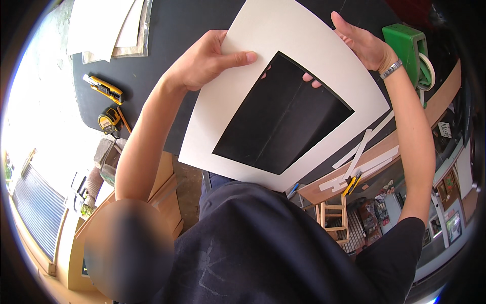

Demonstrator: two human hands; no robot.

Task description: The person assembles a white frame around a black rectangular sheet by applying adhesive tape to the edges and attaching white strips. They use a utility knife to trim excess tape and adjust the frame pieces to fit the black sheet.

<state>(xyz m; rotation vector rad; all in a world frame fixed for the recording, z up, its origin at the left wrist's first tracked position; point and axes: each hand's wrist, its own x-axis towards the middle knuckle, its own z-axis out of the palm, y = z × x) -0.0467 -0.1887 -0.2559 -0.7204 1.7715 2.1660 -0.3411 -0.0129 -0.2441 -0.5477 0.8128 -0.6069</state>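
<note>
A white picture mat (309,35) with a rectangular window cut in its middle is held tilted above the dark table. My left hand (205,61) grips its left border, thumb on top and fingers behind, with fingertips showing at the window's edge. At the right border, my right hand (365,48) has its thumb raised off the mat. Its other fingers reach underneath, and fingertips show through the window. I see a metal watch band on the right wrist.
On the table (167,25) lie a yellow utility knife (104,88), a tape measure (109,120) and white sheets (101,25) at far left. A green tape dispenser (405,43) stands at right. White offcut strips (359,164) and another yellow cutter (353,183) lie at lower right.
</note>
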